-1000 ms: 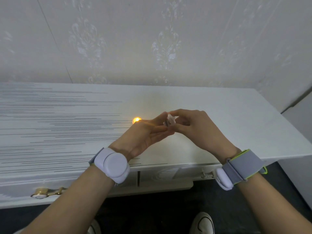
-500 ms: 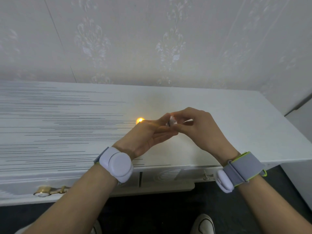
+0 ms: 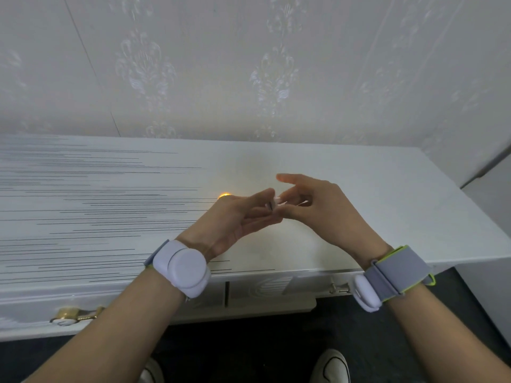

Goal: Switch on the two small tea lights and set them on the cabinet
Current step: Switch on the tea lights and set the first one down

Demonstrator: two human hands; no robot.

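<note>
One tea light [image 3: 224, 195] glows orange on the white cabinet top [image 3: 387, 205], mostly hidden behind my left hand. A second small white tea light [image 3: 274, 203] is held above the cabinet, pinched by my left hand [image 3: 235, 219] between thumb and fingers. My right hand [image 3: 318, 208] touches it from the right with the lower fingers, while its index finger is lifted and stretched out. This tea light is largely covered by my fingers, and no glow shows from it.
The cabinet stands against a pale patterned wall [image 3: 249, 64]. Its front has drawers with a brass handle [image 3: 74, 316] at the left and a small knob [image 3: 338, 287] at the right. My shoes [image 3: 330, 366] are on the dark floor below.
My right hand's fingers have spread apart, the index finger lifting off the tea light. My left hand keeps holding it. The view has shifted slightly.
</note>
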